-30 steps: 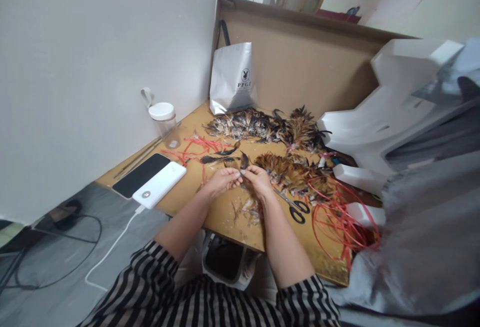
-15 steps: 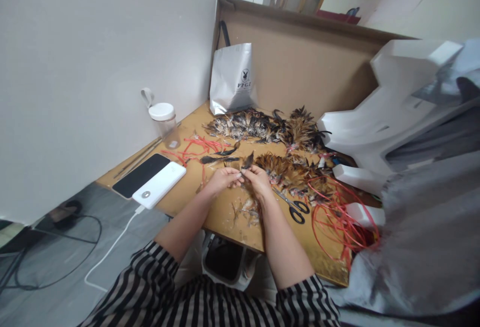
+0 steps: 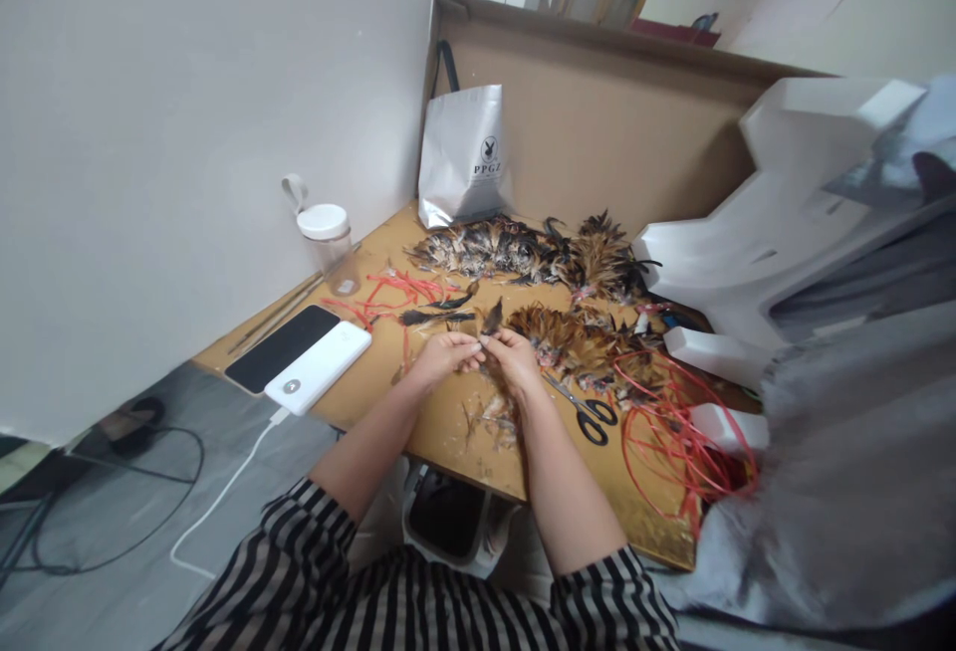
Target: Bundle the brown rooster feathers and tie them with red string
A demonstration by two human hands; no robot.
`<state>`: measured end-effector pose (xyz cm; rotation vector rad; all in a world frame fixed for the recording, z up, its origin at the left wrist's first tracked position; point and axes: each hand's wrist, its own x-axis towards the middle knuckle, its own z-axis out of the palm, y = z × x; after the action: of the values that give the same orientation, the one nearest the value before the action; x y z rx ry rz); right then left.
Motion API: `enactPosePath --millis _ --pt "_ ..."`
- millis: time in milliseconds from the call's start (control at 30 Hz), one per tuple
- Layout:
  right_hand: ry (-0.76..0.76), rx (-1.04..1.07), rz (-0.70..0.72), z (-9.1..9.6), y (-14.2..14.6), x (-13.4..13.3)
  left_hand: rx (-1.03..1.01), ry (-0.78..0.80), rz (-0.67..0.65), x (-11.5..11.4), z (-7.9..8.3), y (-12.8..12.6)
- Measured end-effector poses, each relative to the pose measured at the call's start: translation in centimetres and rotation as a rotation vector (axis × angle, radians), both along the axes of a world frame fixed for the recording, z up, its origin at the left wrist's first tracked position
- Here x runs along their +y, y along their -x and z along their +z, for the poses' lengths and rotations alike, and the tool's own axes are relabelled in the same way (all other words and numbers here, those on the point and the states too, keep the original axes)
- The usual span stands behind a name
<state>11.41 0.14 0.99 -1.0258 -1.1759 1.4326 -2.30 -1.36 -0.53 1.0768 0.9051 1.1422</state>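
Observation:
My left hand (image 3: 449, 354) and my right hand (image 3: 512, 354) meet fingertip to fingertip above the table, both closed in a pinch. A small dark brown feather (image 3: 491, 316) stands up from between them, its base hidden by my fingers. Just right of my right hand lies a heap of brown feathers (image 3: 557, 334). Black-handled scissors (image 3: 595, 420) rest beside my right wrist. Loose pale feather scraps (image 3: 493, 420) lie on the table below my hands. Dark feathers (image 3: 437, 317) lie beyond my left hand, near strips of red plastic twine (image 3: 403, 288).
Another row of feather bundles (image 3: 515, 251) lies at the back before a silver bag (image 3: 463, 158). A jar (image 3: 329, 243), phone (image 3: 280, 347) and white power bank (image 3: 318, 369) stand or lie left. Tangled red twine (image 3: 683, 447) spreads right, by white foam (image 3: 709, 223). A bin (image 3: 446, 512) sits below.
My hands stay pinched together in nearly the same place. The view has shifted very slightly; nothing else has visibly moved.

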Motion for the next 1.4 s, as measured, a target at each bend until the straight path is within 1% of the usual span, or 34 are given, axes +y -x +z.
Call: enactPosePath --millis 100,167,233,300,400,467,567,633,700,800,867,1000,1067,1167,1267,1333,1400 --pt "0.0 0.033 0.005 -0.2 -0.1 0.2 0.013 -0.029 0.014 0.0 -0.1 0.0" --pt "0.0 0.065 -0.038 -0.4 -0.3 0.5 -0.01 -0.028 0.04 0.1 -0.1 0.1" --pt "0.008 0.072 -0.101 -0.5 -0.5 0.8 -0.064 -0.011 0.102 0.3 -0.2 0.3" --pt "0.009 0.042 -0.152 -0.5 -0.7 1.0 -0.139 0.001 0.192 0.5 -0.2 0.9" --pt "-0.033 -0.08 -0.193 -0.6 -0.7 1.0 -0.253 -0.026 0.324 0.9 -0.2 2.8" --pt "-0.096 -0.177 -0.198 -0.8 -0.5 0.9 -0.351 -0.027 0.397 1.0 -0.1 4.5" --pt "-0.203 -0.288 -0.16 -1.3 0.0 0.7 -0.554 -0.01 0.432 1.0 0.0 6.6" --pt "-0.257 -0.36 -0.126 -1.6 0.3 0.7 -0.667 0.023 0.434 0.9 0.1 7.3" --pt "-0.319 -0.448 -0.109 -1.7 0.7 0.7 -0.722 0.054 0.412 0.8 0.1 7.5" --pt "-0.464 -0.613 -0.093 -0.8 1.6 0.9 -0.734 0.063 0.358 0.7 0.1 7.2" --pt "-0.559 -0.762 -0.049 0.2 2.6 1.0 -0.744 0.058 0.339 0.7 0.0 7.1" --pt "-0.659 -1.115 0.046 2.0 5.2 1.6 -0.794 0.059 0.323 0.5 0.3 7.1" --pt "-0.701 -1.272 0.07 2.2 6.6 2.0 -0.813 0.062 0.311 0.3 0.5 7.2" --pt "-0.753 -1.466 0.113 1.8 8.5 2.5 -0.836 0.069 0.291 0.1 0.7 7.2" --pt "-0.806 -1.561 0.143 1.4 9.1 2.8 -0.856 0.069 0.278 0.1 0.7 7.3" --pt "-0.866 -1.562 0.139 1.4 8.6 2.7 -0.868 0.063 0.278 0.2 0.6 7.4" --pt "-0.912 -1.54 0.105 1.9 7.4 2.5 -0.882 0.052 0.271 0.3 0.4 7.5"
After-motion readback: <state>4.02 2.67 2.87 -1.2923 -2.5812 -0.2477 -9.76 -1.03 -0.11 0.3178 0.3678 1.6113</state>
